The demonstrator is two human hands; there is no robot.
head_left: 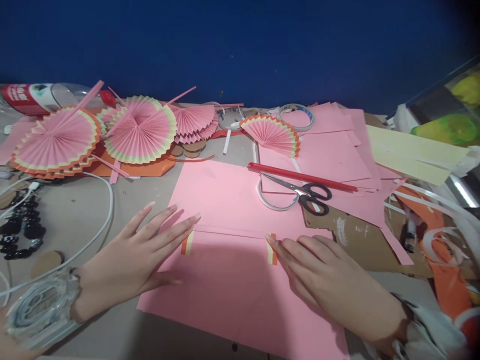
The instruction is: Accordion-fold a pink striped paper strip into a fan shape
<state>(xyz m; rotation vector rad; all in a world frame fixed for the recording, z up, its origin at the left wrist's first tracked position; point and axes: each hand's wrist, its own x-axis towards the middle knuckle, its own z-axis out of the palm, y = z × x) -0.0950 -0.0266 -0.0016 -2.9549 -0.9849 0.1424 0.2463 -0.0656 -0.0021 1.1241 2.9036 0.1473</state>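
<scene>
A folded pink paper sheet (228, 250) with orange and yellow strips at both ends lies on larger pink paper (210, 320). My left hand (138, 255) rests flat at its left end, fingers spread, index fingertip by the left striped edge (187, 243). At the other end, my right hand (318, 275) has its fingers curled together, with the fingertips on the paper beside the right striped edge (272, 250). The right thumb is hidden. Beyond the fold lie black-handled scissors (315, 197), a red stick-like piece (300, 176) and a roll of tape (264, 200).
Pleated paper fans (138, 130) are piled at the back left beside a plastic bottle (30, 97). A white cable (108, 210) and black beads (18, 230) lie left. Pink sheets (330, 150), cardboard (348, 230) and pale yellow paper (412, 150) cover the right. A blue wall (240, 50) stands behind.
</scene>
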